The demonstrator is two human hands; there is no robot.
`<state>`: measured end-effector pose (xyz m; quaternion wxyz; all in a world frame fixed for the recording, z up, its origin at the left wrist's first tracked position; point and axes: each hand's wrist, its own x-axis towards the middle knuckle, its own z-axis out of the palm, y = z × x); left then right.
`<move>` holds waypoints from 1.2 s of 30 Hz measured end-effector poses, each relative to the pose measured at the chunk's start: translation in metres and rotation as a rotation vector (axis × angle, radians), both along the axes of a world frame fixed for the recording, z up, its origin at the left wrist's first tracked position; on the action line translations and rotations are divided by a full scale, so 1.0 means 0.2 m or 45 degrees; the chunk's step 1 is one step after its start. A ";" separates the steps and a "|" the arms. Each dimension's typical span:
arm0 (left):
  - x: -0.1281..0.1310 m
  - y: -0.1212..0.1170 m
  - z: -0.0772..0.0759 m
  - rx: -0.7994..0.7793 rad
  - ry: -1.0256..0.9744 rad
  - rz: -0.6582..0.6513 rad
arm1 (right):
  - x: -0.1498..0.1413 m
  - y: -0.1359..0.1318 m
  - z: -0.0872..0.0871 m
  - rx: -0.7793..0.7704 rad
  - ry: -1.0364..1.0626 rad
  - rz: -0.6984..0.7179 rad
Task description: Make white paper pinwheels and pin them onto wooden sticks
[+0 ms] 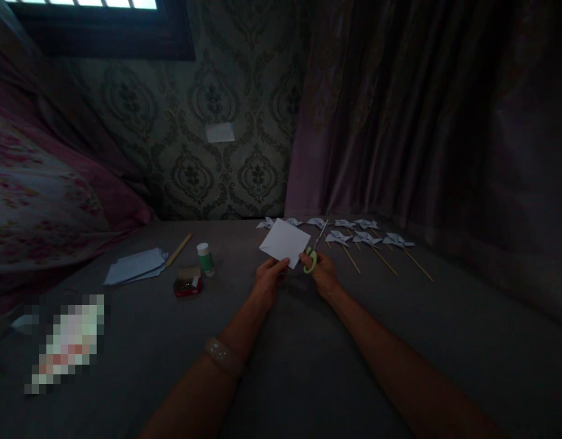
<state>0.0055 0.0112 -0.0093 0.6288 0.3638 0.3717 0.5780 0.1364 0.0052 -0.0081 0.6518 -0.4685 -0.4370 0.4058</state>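
Observation:
A white square of paper (285, 240) is held up in front of me, turned corner down. My left hand (268, 277) pinches its lower edge, thumb on top. Green-handled scissors (310, 261) are in my right hand (324, 274), blades pointing up and away to the right of the paper. The right thumb and fingertips are close to the paper's lower right edge; whether they touch it I cannot tell. Behind the paper and to its right lie several white paper pinwheels (339, 238) on thin wooden sticks, some partly hidden by the paper.
On the left are a stack of paper sheets (136, 266), a wooden ruler-like strip (179, 249), a glue stick (206, 260) and an open small red box (188, 285). A blurred-out item (72, 341) lies nearer left. Curtains (354, 122) and a patterned wall border the grey surface.

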 end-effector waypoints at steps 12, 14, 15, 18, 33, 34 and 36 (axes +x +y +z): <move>-0.14 0.06 0.03 0.070 -0.075 0.291 | -0.05 -0.09 0.02 -0.233 -0.732 0.252; -0.16 0.06 0.03 0.074 -0.082 0.307 | -0.05 -0.11 0.03 -0.243 -0.862 0.281; -0.16 0.06 0.03 0.077 -0.088 0.313 | -0.06 -0.12 0.03 -0.247 -0.920 0.298; -0.16 0.06 0.04 0.072 -0.119 0.305 | -0.06 -0.14 0.06 -0.250 -1.015 0.347; -0.13 0.03 0.04 0.020 -0.107 0.249 | -0.06 -0.13 -0.01 -0.191 -0.889 0.555; -0.13 0.03 0.04 0.017 -0.113 0.248 | -0.06 -0.13 -0.01 -0.196 -0.886 0.553; -0.12 0.04 0.04 0.011 -0.123 0.242 | -0.06 -0.12 -0.02 -0.203 -0.880 0.546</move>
